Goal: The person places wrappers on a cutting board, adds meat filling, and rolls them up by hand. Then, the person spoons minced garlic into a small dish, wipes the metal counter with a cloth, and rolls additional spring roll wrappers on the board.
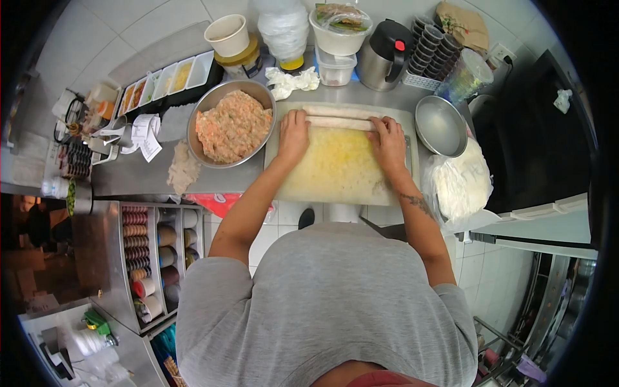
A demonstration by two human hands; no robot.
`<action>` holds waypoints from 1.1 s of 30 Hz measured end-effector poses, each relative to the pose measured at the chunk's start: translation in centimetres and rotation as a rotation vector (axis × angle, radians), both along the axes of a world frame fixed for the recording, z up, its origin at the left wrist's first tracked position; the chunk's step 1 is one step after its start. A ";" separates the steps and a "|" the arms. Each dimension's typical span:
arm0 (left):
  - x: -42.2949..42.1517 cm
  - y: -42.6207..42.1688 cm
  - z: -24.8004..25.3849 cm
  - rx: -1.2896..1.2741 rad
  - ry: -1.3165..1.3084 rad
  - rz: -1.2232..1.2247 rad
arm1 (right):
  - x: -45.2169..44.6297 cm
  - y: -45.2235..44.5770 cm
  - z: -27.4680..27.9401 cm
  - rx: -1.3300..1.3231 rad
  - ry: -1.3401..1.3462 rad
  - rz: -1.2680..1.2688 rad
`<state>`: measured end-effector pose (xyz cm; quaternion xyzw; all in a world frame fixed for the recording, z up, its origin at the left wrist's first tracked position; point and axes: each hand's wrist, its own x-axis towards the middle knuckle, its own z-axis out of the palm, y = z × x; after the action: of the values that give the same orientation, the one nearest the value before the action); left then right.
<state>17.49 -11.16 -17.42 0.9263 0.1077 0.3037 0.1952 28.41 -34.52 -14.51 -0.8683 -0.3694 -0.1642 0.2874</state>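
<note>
Two long, pale rolls lie side by side along the far edge of a yellow-stained cutting board point(335, 171). My left hand point(294, 134) curls over the left end of the nearer roll point(338, 122), while my right hand point(389, 143) is closed over its right end. Just behind it is the farther roll point(335, 111), close to my fingertips. What is inside the rolls is hidden. Left of the board stands a metal bowl point(191, 138) heaped with pinkish minced filling point(233, 126) with orange and green bits.
A smaller metal bowl point(442, 126) and a plastic-wrapped pale stack point(461, 180) sit at the right. Behind the board are a crumpled white cloth point(291, 82), tubs and a steel thermos jug point(382, 58). Receipts point(147, 135) and a condiment tray point(169, 84) are at the left.
</note>
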 end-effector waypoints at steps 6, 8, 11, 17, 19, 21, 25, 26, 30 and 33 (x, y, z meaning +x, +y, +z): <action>0.0 -1.6 2.0 0.058 -0.074 0.048 | 0.5 -0.4 -0.4 0.031 0.064 -0.007; 0.0 -2.4 3.3 0.074 -0.057 -0.091 | 0.8 -0.5 -0.5 0.036 0.045 0.021; 0.9 -3.5 3.0 0.086 -0.023 -0.239 | 0.5 -0.6 -0.4 0.025 0.041 0.059; 2.1 -4.0 1.7 0.198 -0.019 -0.387 | 0.4 -0.5 -0.4 0.050 0.074 0.069; 1.5 -3.7 2.3 0.227 -0.015 -0.357 | 0.3 -0.6 -0.2 0.057 0.064 0.067; 0.1 -2.2 3.0 0.265 -0.023 -0.281 | 0.7 -0.5 -0.8 0.082 0.074 0.068; -1.1 -0.5 1.9 -0.061 0.020 0.039 | 1.3 -0.3 -0.9 0.120 0.107 0.037; -0.8 -0.2 1.3 -0.109 0.003 0.012 | 1.3 -0.3 -0.9 0.180 0.185 0.026; 0.5 -1.2 1.1 -0.204 -0.055 -0.028 | 1.5 -1.0 -0.4 0.340 0.381 -0.054; 0.6 -2.1 1.1 -0.174 -0.051 -0.016 | 1.5 -1.7 -0.5 0.286 0.319 -0.020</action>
<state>18.11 -13.22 -16.35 0.8987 0.1212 0.3151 0.2798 29.90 -36.22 -14.98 -0.8373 -0.2835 -0.0781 0.4610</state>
